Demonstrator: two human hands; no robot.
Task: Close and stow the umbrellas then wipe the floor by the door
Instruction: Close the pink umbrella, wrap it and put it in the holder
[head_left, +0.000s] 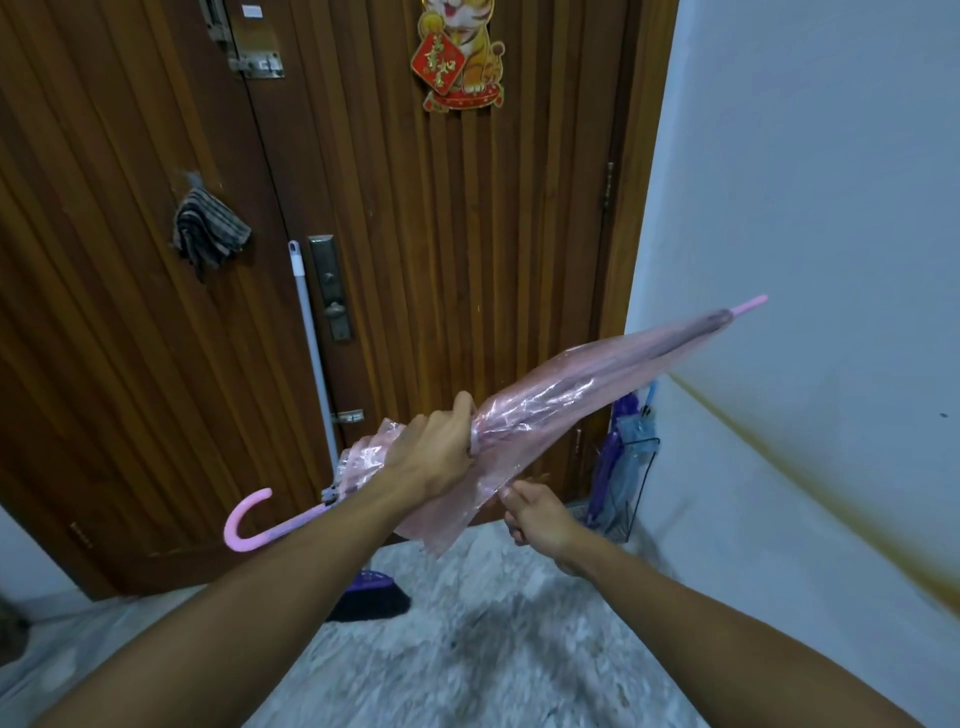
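A closed pink see-through umbrella (597, 379) lies slanted in front of me, its hooked pink handle (244, 519) low on the left and its tip up to the right. My left hand (436, 447) is wrapped around the gathered canopy near its middle. My right hand (535, 514) sits just below, pinching a loose fold of the pink plastic. A wire umbrella stand (631, 488) by the right wall holds a purple and a blue umbrella.
The brown wooden door (415, 234) fills the view ahead. A broom with a white pole (311, 343) and dark bristles (371, 603) leans on it. A striped cloth (208, 234) hangs on the door. Speckled floor (467, 649) lies below.
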